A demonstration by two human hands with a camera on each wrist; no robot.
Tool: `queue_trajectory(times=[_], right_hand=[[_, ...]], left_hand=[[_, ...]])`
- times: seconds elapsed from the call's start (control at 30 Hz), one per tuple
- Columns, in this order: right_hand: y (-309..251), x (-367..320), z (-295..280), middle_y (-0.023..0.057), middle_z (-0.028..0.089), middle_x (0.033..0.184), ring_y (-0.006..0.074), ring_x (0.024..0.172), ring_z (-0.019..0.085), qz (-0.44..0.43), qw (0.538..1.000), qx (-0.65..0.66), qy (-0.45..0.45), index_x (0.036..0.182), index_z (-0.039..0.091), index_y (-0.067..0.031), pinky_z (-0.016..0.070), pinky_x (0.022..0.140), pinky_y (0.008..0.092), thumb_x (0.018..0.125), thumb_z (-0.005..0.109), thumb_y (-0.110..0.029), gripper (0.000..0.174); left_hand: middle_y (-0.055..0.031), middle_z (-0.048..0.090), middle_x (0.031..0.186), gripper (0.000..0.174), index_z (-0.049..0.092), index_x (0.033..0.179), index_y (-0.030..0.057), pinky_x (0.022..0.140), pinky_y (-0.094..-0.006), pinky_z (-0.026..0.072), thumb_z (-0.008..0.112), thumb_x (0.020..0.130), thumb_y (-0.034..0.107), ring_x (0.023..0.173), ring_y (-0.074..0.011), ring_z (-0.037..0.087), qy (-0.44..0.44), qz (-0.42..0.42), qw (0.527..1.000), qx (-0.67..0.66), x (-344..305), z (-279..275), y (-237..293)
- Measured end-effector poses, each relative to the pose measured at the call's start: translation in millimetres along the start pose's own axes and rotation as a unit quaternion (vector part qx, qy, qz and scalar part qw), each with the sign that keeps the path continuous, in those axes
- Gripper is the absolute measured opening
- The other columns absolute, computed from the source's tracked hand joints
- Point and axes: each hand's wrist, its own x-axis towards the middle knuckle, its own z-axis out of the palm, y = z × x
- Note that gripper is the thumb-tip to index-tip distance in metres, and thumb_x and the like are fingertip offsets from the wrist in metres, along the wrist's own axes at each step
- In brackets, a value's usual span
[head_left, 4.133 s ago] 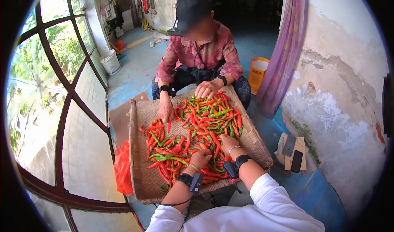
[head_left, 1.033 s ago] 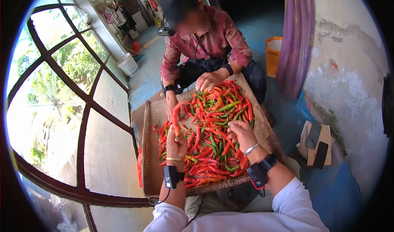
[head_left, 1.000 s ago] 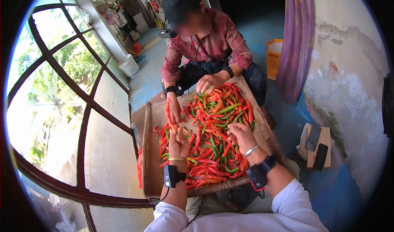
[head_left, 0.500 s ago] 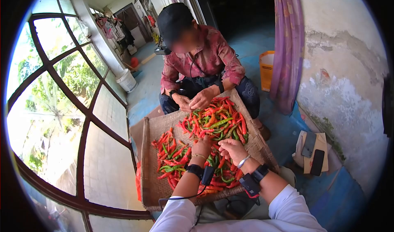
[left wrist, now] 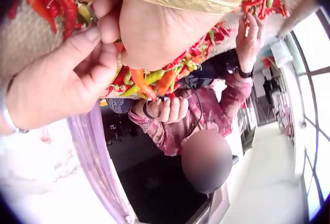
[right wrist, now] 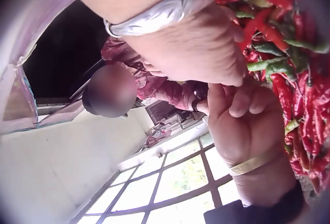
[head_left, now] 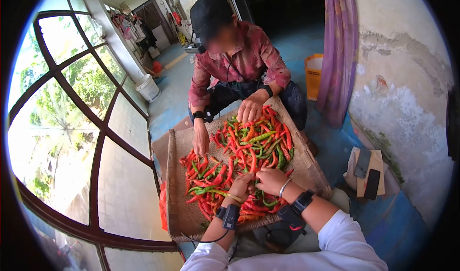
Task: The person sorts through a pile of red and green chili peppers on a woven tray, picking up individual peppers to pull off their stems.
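A flat woven tray (head_left: 182, 208) holds a spread pile of red, orange and green chilies (head_left: 239, 146). My left hand (head_left: 242, 182) and right hand (head_left: 269, 179) meet over the pile's near side, fingertips together. In the left wrist view my left hand (left wrist: 154, 28) has curled fingers, and my right hand's (left wrist: 56, 85) thumb presses against them with a bit of red chili (left wrist: 119, 47) pinched between. The right wrist view shows my right hand (right wrist: 196, 49) above my curled left hand (right wrist: 242, 126). How much of the chili each hand holds is hidden.
Across the tray crouches another person (head_left: 239, 64), both hands in the chilies. A large window (head_left: 72, 127) fills the left. An orange bucket (head_left: 314, 74) and purple curtain (head_left: 338, 45) stand behind right; phones on cardboard (head_left: 366, 175) lie by the wall. A red bag (head_left: 164, 208) sits beside the tray.
My left hand, which had held a red chili up a second ago, has come down to the pile and joined my right hand. The other person's hands have moved apart onto the chilies.
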Motion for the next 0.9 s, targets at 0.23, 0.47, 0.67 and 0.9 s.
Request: queue_trajectory(times=[0.23,0.47,0.67,0.9], right_hand=[[-14,2,-17,0.0145,0.058,0.07,0.0284,0.068,0.057,0.067,0.99,-0.024,-0.122,0.07,0.058,-0.0029,0.0454,0.061,0.0379,0.067,0.053,-0.045,0.043],[-5,5,-1,0.0113,0.055,0.059,0.028,0.058,0.055,0.079,0.994,0.056,0.051,0.059,0.055,-0.0065,0.0421,0.052,0.0381,0.067,0.058,-0.026,0.021],[1,7,-1,0.0104,0.055,0.061,0.0289,0.059,0.054,0.056,0.989,0.104,0.09,0.064,0.053,-0.0078,0.0422,0.052,0.0386,0.067,0.053,-0.015,0.008],[7,13,-22,0.0038,0.054,0.057,0.01,0.048,0.051,0.212,0.873,0.424,0.113,0.073,0.056,-0.0008,0.0408,0.046,0.023,0.076,0.053,-0.014,0.014]], left_hand=[[0.0027,0.05,0.066,0.025,0.052,0.099,0.0042,0.039,-0.0166,0.0273,0.046,0.083,0.023,0.044,-0.0028,0.035,-0.073,0.017,0.995,-0.058,-3,6,-3],[0.0055,0.043,0.064,0.024,0.049,0.099,0.0079,0.042,-0.0136,0.0271,0.048,0.082,0.024,0.046,-0.0009,0.033,-0.124,-0.014,0.985,-0.118,-8,6,0],[0.0045,0.045,0.063,0.022,0.051,0.091,0.0088,0.041,-0.0156,0.0295,0.046,0.083,0.028,0.046,-0.0032,0.035,-0.032,0.081,0.985,-0.15,0,-3,8],[-0.0081,0.055,0.096,0.051,0.038,0.114,0.0037,0.053,-0.0195,0.0417,0.032,0.084,0.045,0.059,-0.0096,0.046,0.066,0.311,0.898,-0.303,5,-47,41]])
